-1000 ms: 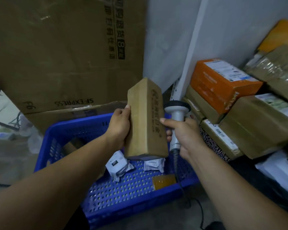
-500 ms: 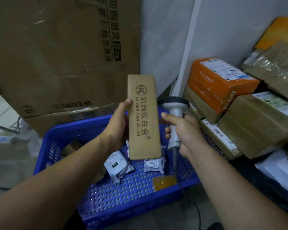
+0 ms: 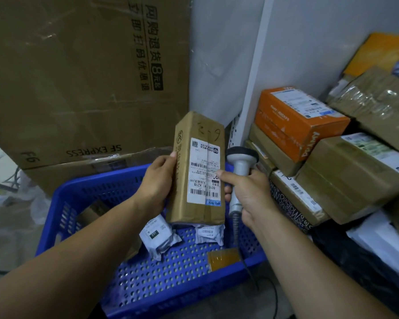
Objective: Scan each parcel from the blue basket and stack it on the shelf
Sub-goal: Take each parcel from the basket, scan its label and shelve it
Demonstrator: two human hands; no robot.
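A long brown cardboard parcel [image 3: 198, 171] stands upright above the blue basket [image 3: 83, 187], its white shipping label turned toward me. My left hand [image 3: 158, 183] grips its left side. My right hand [image 3: 247, 194] holds a grey barcode scanner [image 3: 240, 166] by the handle, and its thumb touches the parcel's label edge. The scanner head sits just right of the parcel. Inside the basket lie two small white pouches [image 3: 159, 238], a flat amber packet [image 3: 222, 259] and a brown box [image 3: 90, 215] partly hidden by my left arm.
To the right, the shelf holds stacked parcels: an orange box [image 3: 295, 118], brown cartons [image 3: 355, 173] and a patterned flat box [image 3: 293, 203]. A large SF Express carton [image 3: 78, 77] leans behind the basket. The scanner cable [image 3: 251, 279] trails down over the basket's front rim.
The parcel has been rotated in my left hand, from its printed brown face to the side bearing the shipping label. The scanner in my right hand has stayed close beside it.
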